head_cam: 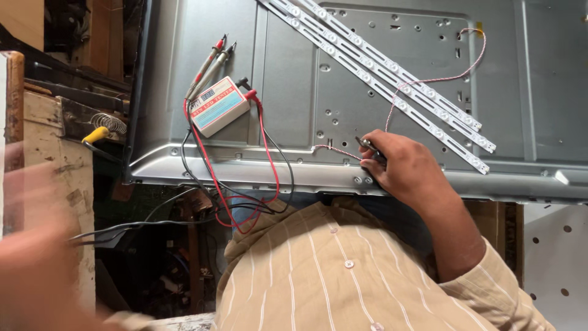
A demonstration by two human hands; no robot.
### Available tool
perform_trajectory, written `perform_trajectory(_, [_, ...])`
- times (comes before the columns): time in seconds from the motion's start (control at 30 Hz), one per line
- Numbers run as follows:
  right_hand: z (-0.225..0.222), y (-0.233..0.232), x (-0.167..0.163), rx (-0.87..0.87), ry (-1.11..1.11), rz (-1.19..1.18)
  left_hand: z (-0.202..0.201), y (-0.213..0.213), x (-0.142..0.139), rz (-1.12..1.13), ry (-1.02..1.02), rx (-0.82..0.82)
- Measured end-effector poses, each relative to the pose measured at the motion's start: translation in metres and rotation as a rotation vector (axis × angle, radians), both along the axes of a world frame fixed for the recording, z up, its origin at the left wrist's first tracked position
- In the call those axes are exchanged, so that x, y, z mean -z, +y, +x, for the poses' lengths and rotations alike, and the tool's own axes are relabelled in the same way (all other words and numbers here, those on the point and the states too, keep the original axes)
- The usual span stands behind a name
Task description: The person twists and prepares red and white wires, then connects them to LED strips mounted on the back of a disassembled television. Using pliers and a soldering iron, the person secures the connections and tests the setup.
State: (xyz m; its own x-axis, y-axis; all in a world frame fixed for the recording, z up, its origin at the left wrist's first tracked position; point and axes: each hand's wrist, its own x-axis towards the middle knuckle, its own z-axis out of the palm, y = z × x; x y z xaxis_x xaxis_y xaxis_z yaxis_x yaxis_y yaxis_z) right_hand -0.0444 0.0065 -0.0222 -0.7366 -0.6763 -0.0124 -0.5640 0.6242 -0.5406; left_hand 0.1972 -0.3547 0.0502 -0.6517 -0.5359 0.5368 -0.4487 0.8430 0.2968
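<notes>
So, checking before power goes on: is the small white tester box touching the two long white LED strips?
Apart. The head view shows bare grey metal panel between tester box and LED strips.

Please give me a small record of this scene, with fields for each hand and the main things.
surface: grey metal panel with many small holes
right hand: rests at the panel's near edge, pinching a small metal tool beside a red-white twisted wire
left hand: blurred, away from the panel, holding cannot be told
tester: white box with red and black leads
strips: two white light strips lying diagonally
</notes>
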Motion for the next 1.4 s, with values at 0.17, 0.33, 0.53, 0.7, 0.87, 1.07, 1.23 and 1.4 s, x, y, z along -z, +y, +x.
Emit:
perform_trajectory(0.17, [-0.001, 0.004, 0.008, 0.021, -0.05, -0.012, -0.105, 0.107, 0.072, 0.318, -0.031, 0.625])
perform_trajectory(0.33, [-0.005, 0.01, 0.015, -0.005, -0.036, -0.074, -0.156, 0.156, 0.105, 0.218, -0.223, 0.67])
perform_trajectory(0.53, [0.002, 0.021, 0.011, -0.014, 0.066, -0.233, -0.162, 0.159, 0.077, 0.401, -0.158, 0.704])
perform_trajectory(0.7, [0.015, 0.032, -0.005, -0.06, 0.161, -0.473, -0.141, 0.152, 0.062, 0.58, -0.032, 0.816])
perform_trajectory(0.87, [0.036, 0.054, -0.026, -0.099, 0.104, -0.537, -0.121, 0.158, 0.03, 0.673, -0.117, 0.936])
perform_trajectory(1.07, [0.062, 0.077, -0.047, -0.175, 0.241, -0.419, -0.101, 0.184, 0.028, 0.761, -0.232, 0.979])
perform_trajectory(1.23, [0.079, 0.1, -0.054, -0.245, 0.334, -0.373, -0.095, 0.187, 0.033, 0.681, -0.255, 1.103])
perform_trajectory(1.4, [0.098, 0.124, -0.047, -0.208, 0.429, -0.397, -0.099, 0.192, 0.022, 0.766, -0.193, 1.251])
